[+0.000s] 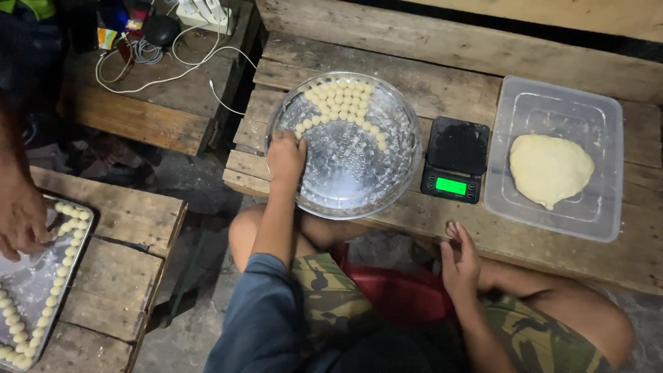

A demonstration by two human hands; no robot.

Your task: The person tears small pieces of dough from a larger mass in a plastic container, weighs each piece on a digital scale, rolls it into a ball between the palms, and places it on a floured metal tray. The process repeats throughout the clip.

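Observation:
My left hand point(286, 155) reaches onto the left rim of a round floured metal tray point(345, 186). Its fingers curl down at the end of a curved row of small pale dough balls point(343, 102), and what they hold is hidden. My right hand point(459, 262) hovers open above my lap, just below the front edge of the wooden table point(442, 90), with nothing in it. A small black digital scale point(456, 159) with a lit green display stands right of the tray. Further right, a clear plastic tub point(552, 103) holds a lump of pale dough point(550, 169).
At the left, another person's hand point(21, 221) rests over a rectangular metal tray point(31, 290) lined with dough balls on a second wooden bench point(124, 228). A white cable point(173, 72), a power strip point(204, 12) and small items lie on a bench at the back left. A red stool point(400, 293) is under me.

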